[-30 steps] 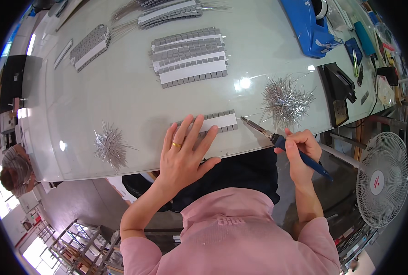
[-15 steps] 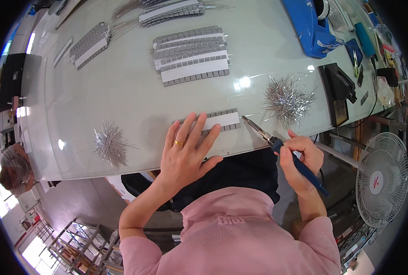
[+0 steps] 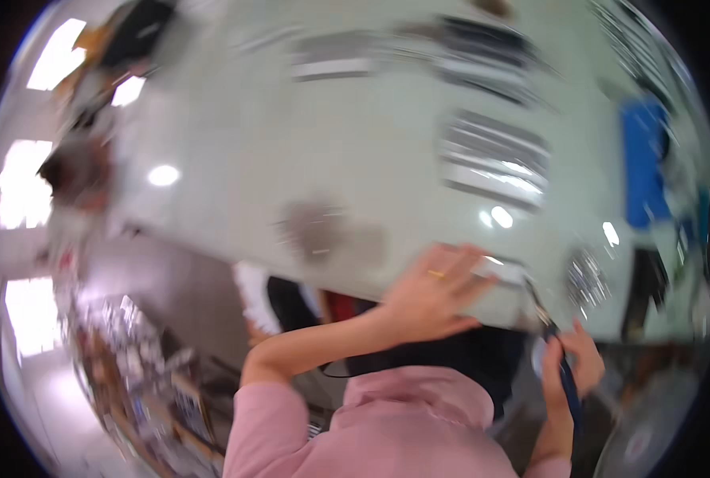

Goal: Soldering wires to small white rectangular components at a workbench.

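View: the whole picture is smeared by motion, so fine detail is lost.
Left hand point(image 3: 431, 291): flat and spread, fingers splayed, pressing on one pale strip point(image 3: 502, 271) at the near edge of the desk point(image 3: 235, 159); a ring shows on one finger. Its grip is open, holding nothing.
Strip: long axis runs left to right along the desk edge, mostly covered by the hand.
Right hand point(image 3: 574, 362): grip closed around one blue-handled tool point(image 3: 564, 370).
Tool: long axis steep, tip up and left toward the strip's right end, handle down toward the person; whether the tip touches is too blurred to tell.
Wire bundles: two, one grey clump point(image 3: 315, 231) left of the hand, one point(image 3: 586, 275) just right of the tool.
Farther strips: a stack point(image 3: 494, 159) mid-desk; number unclear.
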### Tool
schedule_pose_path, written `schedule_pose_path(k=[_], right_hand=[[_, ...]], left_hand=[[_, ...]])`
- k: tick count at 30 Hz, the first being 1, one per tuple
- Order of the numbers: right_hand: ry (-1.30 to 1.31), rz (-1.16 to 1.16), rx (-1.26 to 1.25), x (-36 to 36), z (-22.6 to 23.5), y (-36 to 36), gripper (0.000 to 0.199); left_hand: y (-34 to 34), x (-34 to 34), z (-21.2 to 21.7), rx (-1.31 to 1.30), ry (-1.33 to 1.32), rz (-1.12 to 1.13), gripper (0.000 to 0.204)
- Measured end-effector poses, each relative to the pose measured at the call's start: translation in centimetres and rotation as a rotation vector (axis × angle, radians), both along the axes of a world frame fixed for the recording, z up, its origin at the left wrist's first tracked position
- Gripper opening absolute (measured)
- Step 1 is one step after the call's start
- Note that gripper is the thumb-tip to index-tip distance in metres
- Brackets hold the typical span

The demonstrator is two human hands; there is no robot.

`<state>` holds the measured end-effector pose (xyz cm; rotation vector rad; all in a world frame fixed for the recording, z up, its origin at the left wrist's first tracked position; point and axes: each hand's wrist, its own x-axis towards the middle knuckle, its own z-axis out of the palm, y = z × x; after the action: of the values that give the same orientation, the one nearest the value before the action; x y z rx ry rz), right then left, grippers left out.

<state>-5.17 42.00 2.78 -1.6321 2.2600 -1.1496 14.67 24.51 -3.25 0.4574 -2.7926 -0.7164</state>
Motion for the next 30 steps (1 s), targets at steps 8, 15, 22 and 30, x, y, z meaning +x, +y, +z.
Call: schedule_pose_path(k=[8,15,22,30], right_hand=[[-0.071,-0.241,-0.228,-2.3,-2.9,4.1,0.019],[-0.244,-0.208,-0.189,-0.9,-3.3,2.7,0.01],[-0.32,-0.042,-0.118,2.2,-1.3,-0.3,0.016],[-0.386,-0.031,-0.067,4.1,-1.5,-1.5,0.012]], left_hand=[[1.3,1.9,0.8,-0.214,0.268,0.066,0.077],[-2.5,12.7,1.7,-0.424,0.081,0.588,0.054],[-2.2,11.8,0.1,-0.469,0.056,0.529,0.046],[-0.6,8.2,0.1,-0.321,0.114,0.442,0.05]])
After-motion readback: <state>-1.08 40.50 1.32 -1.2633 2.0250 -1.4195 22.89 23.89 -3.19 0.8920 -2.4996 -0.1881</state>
